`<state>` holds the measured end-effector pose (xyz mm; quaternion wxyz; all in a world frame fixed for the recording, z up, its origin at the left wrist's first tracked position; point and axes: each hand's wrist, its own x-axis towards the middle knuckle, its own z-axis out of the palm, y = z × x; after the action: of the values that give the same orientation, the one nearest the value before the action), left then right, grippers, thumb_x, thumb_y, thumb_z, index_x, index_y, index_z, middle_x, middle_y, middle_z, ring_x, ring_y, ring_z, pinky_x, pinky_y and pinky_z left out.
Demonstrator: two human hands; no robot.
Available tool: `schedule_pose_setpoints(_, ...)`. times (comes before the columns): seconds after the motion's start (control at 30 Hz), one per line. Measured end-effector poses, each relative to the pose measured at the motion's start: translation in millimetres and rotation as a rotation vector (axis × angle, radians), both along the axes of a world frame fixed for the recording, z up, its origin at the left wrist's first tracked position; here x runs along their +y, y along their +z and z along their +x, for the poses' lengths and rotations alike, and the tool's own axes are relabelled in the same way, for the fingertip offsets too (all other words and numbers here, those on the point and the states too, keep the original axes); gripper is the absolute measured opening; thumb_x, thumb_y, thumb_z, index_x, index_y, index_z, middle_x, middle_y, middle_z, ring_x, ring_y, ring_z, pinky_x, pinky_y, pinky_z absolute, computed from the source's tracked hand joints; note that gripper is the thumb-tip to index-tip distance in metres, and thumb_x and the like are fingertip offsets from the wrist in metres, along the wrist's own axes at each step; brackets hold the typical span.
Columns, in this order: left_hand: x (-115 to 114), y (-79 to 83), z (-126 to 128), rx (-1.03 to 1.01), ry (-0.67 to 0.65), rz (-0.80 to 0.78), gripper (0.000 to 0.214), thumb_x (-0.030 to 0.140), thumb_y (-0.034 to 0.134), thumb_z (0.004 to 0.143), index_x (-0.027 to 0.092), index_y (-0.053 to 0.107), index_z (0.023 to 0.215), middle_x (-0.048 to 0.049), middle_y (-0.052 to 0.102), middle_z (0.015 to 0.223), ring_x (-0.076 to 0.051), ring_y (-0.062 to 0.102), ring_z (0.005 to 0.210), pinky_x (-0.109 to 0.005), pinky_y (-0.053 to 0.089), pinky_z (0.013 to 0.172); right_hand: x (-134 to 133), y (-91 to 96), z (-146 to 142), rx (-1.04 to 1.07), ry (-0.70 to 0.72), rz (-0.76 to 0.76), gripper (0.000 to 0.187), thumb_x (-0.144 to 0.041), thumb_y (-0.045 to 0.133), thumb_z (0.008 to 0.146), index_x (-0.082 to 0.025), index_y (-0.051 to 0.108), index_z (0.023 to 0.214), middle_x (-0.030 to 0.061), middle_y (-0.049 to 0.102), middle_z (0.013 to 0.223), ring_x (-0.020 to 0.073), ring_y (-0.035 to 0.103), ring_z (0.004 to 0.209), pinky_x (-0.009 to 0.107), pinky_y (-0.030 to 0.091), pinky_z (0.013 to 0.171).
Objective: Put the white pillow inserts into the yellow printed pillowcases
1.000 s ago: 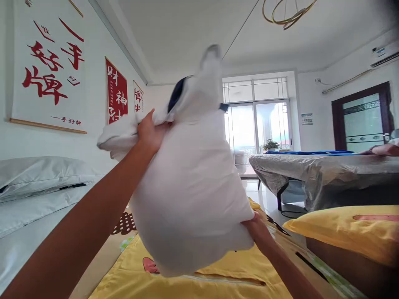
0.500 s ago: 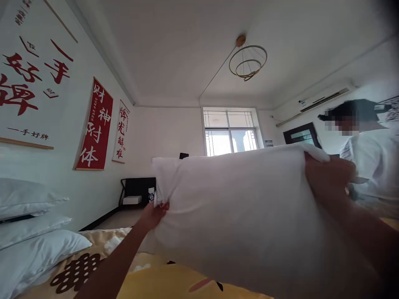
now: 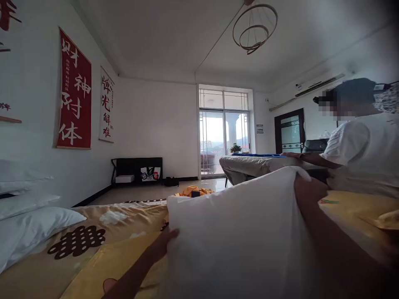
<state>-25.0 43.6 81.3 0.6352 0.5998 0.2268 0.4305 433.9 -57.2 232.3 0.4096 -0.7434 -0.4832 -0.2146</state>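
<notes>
A white pillowcase (image 3: 237, 232) hangs upright in front of me, its top edge sloping up to the right. Whether a pillow is inside, I cannot tell. At its left side edge, my left hand (image 3: 166, 242) is closed on the fabric. My right hand (image 3: 310, 192) grips the upper right corner, where a fold of cloth covers part of the fingers. Below and behind the pillowcase spreads a yellow and tan patterned bedspread (image 3: 124, 253). Several white pillows (image 3: 40, 232) are stacked on its left side.
At right, another person (image 3: 361, 141) in a white top reaches toward a covered table (image 3: 255, 164) bearing blue cloth. Orange cloth (image 3: 195, 191) lies beyond the pillowcase. A black bench (image 3: 137, 166) stands by the far wall, left of the glass door (image 3: 215, 133).
My view has tilted down. The pillowcase has dropped lower, its left edge has straightened out of a bunch, and both hands have come down with it.
</notes>
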Motion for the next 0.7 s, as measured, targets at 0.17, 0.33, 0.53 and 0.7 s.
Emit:
schedule_pose_setpoints(0.17, 0, -5.3, 43, 0.099, 0.351, 0.094, 0.067, 0.030, 0.075, 0.056, 0.018, 0.057, 0.119, -0.0118, 0.066, 0.112, -0.031, 0.058, 0.105, -0.044, 0.046, 0.093, 21, -31.2, -31, 0.015, -0.083, -0.205, 0.017, -0.018, 0.055, 0.072, -0.014, 0.070, 0.076, 0.0195, 0.068, 0.080, 0.0327, 0.066, 0.077, 0.040, 0.043, 0.067)
schedule_pose_setpoints(0.33, 0, 6.3, 58, 0.111, 0.432, 0.323, 0.061, 0.028, 0.064, 0.062, 0.015, 0.057, 0.121, -0.0131, 0.060, 0.125, -0.031, 0.052, 0.118, -0.042, 0.041, 0.100, 32, -22.3, -148, -0.157, 0.286, -0.062, 0.053, -0.030, 0.050, 0.083, -0.018, 0.045, 0.134, 0.0155, 0.051, 0.135, 0.0278, 0.048, 0.122, 0.043, 0.035, 0.097)
schedule_pose_setpoints(0.53, -15, -5.3, 36, 0.205, 0.331, 0.371, 0.075, 0.040, 0.065, 0.070, 0.019, 0.041, 0.138, -0.0109, 0.051, 0.137, -0.029, 0.046, 0.126, -0.038, 0.037, 0.105, 46, -56.5, -247, -0.088, 0.724, -0.407, 0.079, -0.053, 0.072, 0.063, -0.022, 0.049, 0.131, 0.0100, 0.065, 0.111, 0.0306, 0.055, 0.107, 0.040, 0.038, 0.090)
schedule_pose_setpoints(0.7, -1, -57.9, -22, 0.348, 0.028, 0.209, 0.118, 0.065, 0.073, 0.052, 0.022, 0.019, 0.147, -0.0146, 0.047, 0.139, -0.033, 0.041, 0.129, -0.044, 0.035, 0.105, 60, -55.6, -239, -0.068, 0.633, -0.236, 0.053, -0.048, 0.065, 0.074, -0.024, 0.058, 0.120, 0.0065, 0.068, 0.103, 0.0271, 0.058, 0.099, 0.038, 0.037, 0.087)
